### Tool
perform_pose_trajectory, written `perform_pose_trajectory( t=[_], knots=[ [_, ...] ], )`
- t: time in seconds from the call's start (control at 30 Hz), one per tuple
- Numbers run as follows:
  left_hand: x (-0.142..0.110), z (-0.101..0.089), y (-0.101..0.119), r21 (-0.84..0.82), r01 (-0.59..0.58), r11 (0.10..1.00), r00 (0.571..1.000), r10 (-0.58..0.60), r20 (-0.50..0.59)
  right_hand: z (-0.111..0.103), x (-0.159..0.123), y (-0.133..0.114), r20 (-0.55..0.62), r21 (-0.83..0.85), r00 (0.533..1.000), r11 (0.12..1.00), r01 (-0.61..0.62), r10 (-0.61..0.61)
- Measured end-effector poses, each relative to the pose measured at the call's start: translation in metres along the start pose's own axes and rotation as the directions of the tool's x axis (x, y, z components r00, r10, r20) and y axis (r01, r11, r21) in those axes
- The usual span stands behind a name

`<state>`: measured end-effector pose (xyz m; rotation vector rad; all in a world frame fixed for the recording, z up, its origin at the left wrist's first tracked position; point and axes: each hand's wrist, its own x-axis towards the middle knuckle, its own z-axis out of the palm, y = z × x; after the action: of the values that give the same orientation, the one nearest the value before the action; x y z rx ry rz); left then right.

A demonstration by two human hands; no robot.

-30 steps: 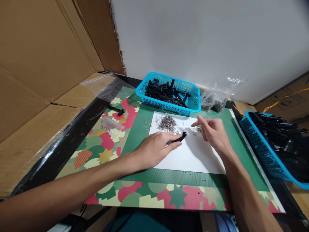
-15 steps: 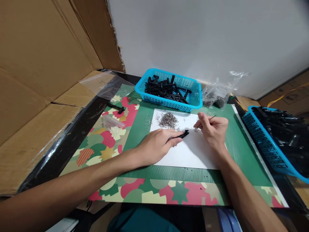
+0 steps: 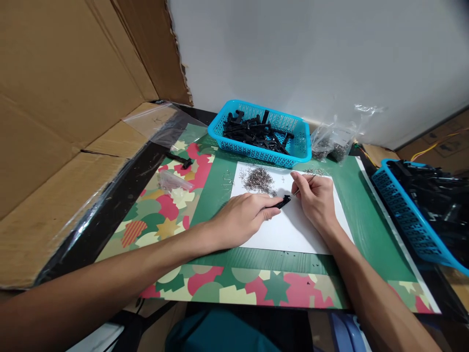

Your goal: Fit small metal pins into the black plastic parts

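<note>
My left hand (image 3: 252, 215) pinches a narrow black plastic part (image 3: 283, 201) between thumb and fingers. The part's notched end sticks out over the white paper (image 3: 289, 234), pointing right. My right hand (image 3: 317, 195) is closed round a thin metal tool (image 3: 296, 192) resembling tweezers, mostly hidden by the fingers. Its tip is close to the black part's end; whether they touch I cannot tell. Behind my left hand lies a pile of tiny metal pieces (image 3: 258, 180), perhaps screws or pins.
A blue basket (image 3: 256, 147) of black plastic parts stands at the back; another blue basket (image 3: 403, 222) is at right. Clear bags (image 3: 335, 144) of small pieces rest by the wall. A loose black part (image 3: 181, 160) and crumpled plastic bag (image 3: 174, 181) lie left. Cardboard (image 3: 73, 88) walls the left side.
My right hand has moved left with the thin metal tool, bringing its tip from a few loose metal pieces to the black part. My left hand keeps its hold.
</note>
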<state>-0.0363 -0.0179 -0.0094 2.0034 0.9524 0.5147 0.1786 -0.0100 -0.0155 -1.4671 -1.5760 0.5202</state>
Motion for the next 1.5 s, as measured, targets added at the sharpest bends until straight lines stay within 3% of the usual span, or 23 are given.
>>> perform_pose_trajectory(
  t=[0.27, 0.8, 1.07, 1.23, 1.4, 1.5],
  knots=[
    [-0.002, 0.001, 0.000, 0.045, 0.004, 0.999, 1.000, -0.005, 0.014, 0.000, -0.005, 0.001, 0.014, -0.130, 0.997, 0.989, 0.076, -0.075],
    [-0.003, 0.000, 0.002, -0.017, 0.121, 0.992, 0.993, -0.121, 0.016, 0.007, -0.006, 0.002, 0.040, -0.137, 0.995, 0.985, 0.101, -0.097],
    [-0.003, -0.003, 0.006, -0.034, 0.152, 0.988, 0.988, -0.151, 0.026, 0.013, -0.004, -0.002, 0.041, -0.085, 0.997, 0.994, 0.065, -0.062],
    [-0.002, -0.003, 0.005, -0.048, 0.175, 0.983, 0.984, -0.174, 0.036, 0.014, -0.005, -0.001, -0.042, -0.040, 0.997, 0.997, 0.070, -0.071],
    [-0.004, -0.001, 0.003, -0.070, 0.181, 0.981, 0.984, -0.180, 0.013, 0.003, -0.006, 0.008, -0.107, 0.090, 0.994, 0.996, -0.012, 0.021],
    [-0.005, -0.001, 0.003, -0.097, 0.157, 0.983, 0.988, -0.157, 0.009, -0.010, -0.006, 0.015, -0.041, 0.132, 0.999, 0.991, -0.028, 0.034]
  ],
)
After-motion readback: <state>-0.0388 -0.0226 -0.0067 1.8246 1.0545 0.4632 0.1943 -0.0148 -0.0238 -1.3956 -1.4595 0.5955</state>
